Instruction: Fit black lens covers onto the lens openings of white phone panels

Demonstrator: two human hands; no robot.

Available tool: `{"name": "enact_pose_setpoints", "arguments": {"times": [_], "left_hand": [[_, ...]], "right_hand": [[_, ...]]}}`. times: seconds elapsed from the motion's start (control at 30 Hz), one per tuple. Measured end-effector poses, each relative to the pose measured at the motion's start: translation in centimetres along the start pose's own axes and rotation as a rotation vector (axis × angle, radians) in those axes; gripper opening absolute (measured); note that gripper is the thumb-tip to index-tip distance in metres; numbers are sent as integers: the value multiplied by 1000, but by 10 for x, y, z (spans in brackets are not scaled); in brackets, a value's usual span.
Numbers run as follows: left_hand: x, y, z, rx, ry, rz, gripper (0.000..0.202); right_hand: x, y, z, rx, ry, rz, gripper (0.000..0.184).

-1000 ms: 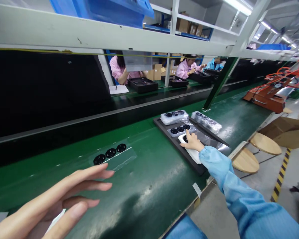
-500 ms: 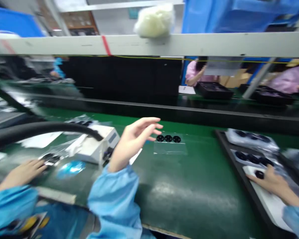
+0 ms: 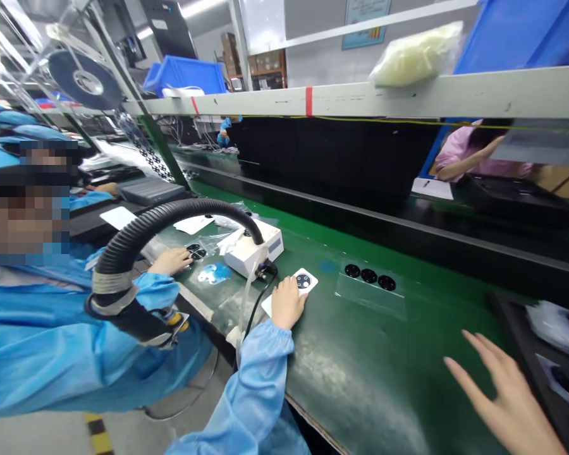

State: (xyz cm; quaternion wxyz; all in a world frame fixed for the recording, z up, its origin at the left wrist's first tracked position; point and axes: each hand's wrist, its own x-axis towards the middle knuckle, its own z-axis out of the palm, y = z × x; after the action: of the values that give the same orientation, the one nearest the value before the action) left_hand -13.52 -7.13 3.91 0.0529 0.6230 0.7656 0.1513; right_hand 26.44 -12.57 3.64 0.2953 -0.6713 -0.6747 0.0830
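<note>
My left hand (image 3: 287, 304) reaches over a flat white panel (image 3: 310, 289) with rounded corners and a black round lens piece, much like a phone back cover. Its fingers are closed on the panel, partly covering it. My right hand (image 3: 497, 385) is held above the green worktop, fingers spread, holding nothing. Between the hands lies a clear film strip (image 3: 374, 299) with a row of 3 black discs (image 3: 369, 275) along one edge.
A white box-shaped device (image 3: 253, 253) and a ribbed black hose (image 3: 171, 218) stand left of my hand. A co-worker's hand (image 3: 172, 260) rests beside another black lens piece. Blue film (image 3: 214, 273) lies nearby. At right is a black tray (image 3: 507, 316) with wrapped parts.
The view has swung left. My left hand has come down from the air onto the white panel. My right hand has left the white piece in the tray and is now open.
</note>
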Motion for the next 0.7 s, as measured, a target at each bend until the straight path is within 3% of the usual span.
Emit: {"name": "enact_pose_setpoints", "arguments": {"times": [0.1, 0.23, 0.4, 0.53, 0.7], "left_hand": [[-29, 13, 5, 40, 29, 48, 46], [-70, 42, 15, 17, 35, 135, 57], [-102, 72, 30, -129, -13, 251, 62], [-97, 68, 34, -291, -73, 331, 40], [-47, 61, 35, -410, -185, 511, 13]], "right_hand": [[-4, -41, 25, 70, -127, -58, 57], [-11, -77, 45, 93, -325, -187, 54], [-21, -97, 69, 116, -507, -304, 74], [-22, -100, 85, 112, -541, -328, 92], [-21, -98, 92, 79, -512, -343, 97]]}}
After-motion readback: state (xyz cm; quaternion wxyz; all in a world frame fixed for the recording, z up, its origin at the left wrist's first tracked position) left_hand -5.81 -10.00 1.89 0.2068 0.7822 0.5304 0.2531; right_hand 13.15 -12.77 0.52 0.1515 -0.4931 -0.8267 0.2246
